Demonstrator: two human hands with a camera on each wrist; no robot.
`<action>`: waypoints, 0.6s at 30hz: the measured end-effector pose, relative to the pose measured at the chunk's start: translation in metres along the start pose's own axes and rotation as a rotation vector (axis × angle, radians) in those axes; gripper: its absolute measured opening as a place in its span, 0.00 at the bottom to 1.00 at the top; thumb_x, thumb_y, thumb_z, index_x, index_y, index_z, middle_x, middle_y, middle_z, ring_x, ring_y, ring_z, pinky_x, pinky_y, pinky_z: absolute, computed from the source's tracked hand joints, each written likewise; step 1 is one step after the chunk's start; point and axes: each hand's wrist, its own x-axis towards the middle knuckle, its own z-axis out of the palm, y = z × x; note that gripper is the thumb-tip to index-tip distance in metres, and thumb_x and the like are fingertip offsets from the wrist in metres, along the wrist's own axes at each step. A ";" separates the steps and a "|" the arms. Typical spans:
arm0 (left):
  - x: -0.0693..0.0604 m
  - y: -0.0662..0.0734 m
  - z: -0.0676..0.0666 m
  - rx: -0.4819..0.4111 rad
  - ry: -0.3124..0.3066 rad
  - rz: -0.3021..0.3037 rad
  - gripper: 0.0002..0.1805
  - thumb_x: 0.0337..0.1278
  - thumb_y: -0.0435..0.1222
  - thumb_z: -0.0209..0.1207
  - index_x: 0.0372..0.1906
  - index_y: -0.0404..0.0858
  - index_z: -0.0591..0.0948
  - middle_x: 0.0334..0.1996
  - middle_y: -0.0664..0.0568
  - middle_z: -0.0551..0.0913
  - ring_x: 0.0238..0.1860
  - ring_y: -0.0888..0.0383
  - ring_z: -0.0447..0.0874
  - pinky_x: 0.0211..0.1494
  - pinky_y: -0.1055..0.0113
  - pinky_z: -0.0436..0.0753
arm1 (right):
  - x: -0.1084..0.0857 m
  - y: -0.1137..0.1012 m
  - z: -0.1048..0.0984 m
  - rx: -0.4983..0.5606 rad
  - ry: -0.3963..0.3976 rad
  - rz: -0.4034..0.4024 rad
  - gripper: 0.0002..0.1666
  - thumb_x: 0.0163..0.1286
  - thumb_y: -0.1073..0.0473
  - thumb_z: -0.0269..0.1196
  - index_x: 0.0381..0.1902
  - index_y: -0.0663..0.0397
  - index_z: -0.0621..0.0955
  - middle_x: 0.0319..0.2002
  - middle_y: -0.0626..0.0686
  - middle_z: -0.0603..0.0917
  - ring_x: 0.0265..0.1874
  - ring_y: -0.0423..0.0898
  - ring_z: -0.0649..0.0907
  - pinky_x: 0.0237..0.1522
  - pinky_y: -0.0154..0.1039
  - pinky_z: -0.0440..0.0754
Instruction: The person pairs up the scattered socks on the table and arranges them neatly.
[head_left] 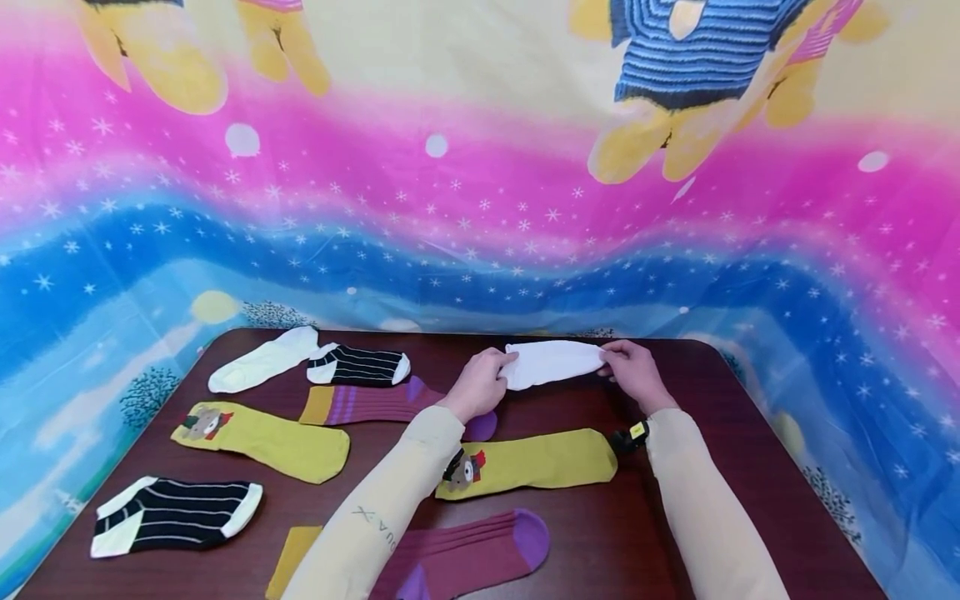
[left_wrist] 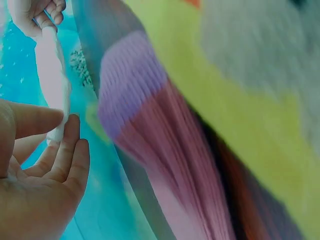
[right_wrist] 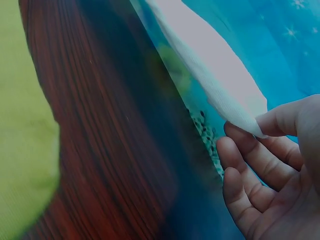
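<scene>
A white sock (head_left: 555, 364) is stretched sideways between both hands near the table's far edge. My left hand (head_left: 478, 385) pinches its left end; in the left wrist view the thumb and fingers of the left hand (left_wrist: 47, 160) close on the tip of the white sock (left_wrist: 52, 75). My right hand (head_left: 636, 375) pinches the other end, and in the right wrist view the right hand (right_wrist: 275, 170) holds the corner of the white sock (right_wrist: 215, 65) between thumb and index finger, the other fingers loosely bent.
On the dark table (head_left: 750, 500) lie another white sock (head_left: 262, 360), black striped socks (head_left: 367, 365) (head_left: 191, 512), yellow bear socks (head_left: 285, 442) (head_left: 547, 462) and purple-toed socks (head_left: 382, 404) (head_left: 472, 550). A printed cloth (head_left: 450, 208) hangs behind. The left forearm passes over one purple-toed sock.
</scene>
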 end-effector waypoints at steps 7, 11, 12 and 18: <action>0.001 0.012 0.008 -0.041 -0.016 0.001 0.27 0.67 0.22 0.50 0.69 0.36 0.76 0.60 0.42 0.78 0.62 0.49 0.76 0.61 0.61 0.76 | 0.000 0.006 -0.014 0.017 0.006 0.011 0.24 0.80 0.50 0.57 0.62 0.64 0.76 0.50 0.61 0.84 0.43 0.51 0.86 0.51 0.48 0.81; 0.003 0.020 0.012 -0.064 -0.025 0.004 0.26 0.68 0.22 0.50 0.68 0.36 0.77 0.60 0.43 0.78 0.63 0.50 0.75 0.62 0.62 0.75 | -0.001 0.008 -0.022 0.013 0.016 0.016 0.24 0.80 0.50 0.58 0.61 0.65 0.75 0.49 0.60 0.84 0.45 0.53 0.85 0.51 0.48 0.81; 0.004 0.022 0.013 -0.064 -0.028 0.006 0.26 0.68 0.22 0.51 0.68 0.36 0.77 0.61 0.44 0.78 0.63 0.50 0.75 0.63 0.62 0.74 | -0.001 0.009 -0.025 0.009 0.018 0.016 0.24 0.80 0.50 0.58 0.61 0.65 0.75 0.48 0.60 0.84 0.44 0.53 0.85 0.51 0.49 0.81; 0.011 0.033 0.017 -0.057 -0.050 0.027 0.26 0.69 0.22 0.49 0.69 0.34 0.76 0.65 0.43 0.76 0.67 0.50 0.72 0.67 0.63 0.72 | -0.003 0.010 -0.039 -0.023 0.035 0.007 0.25 0.80 0.50 0.57 0.61 0.66 0.75 0.49 0.61 0.84 0.42 0.49 0.86 0.52 0.52 0.81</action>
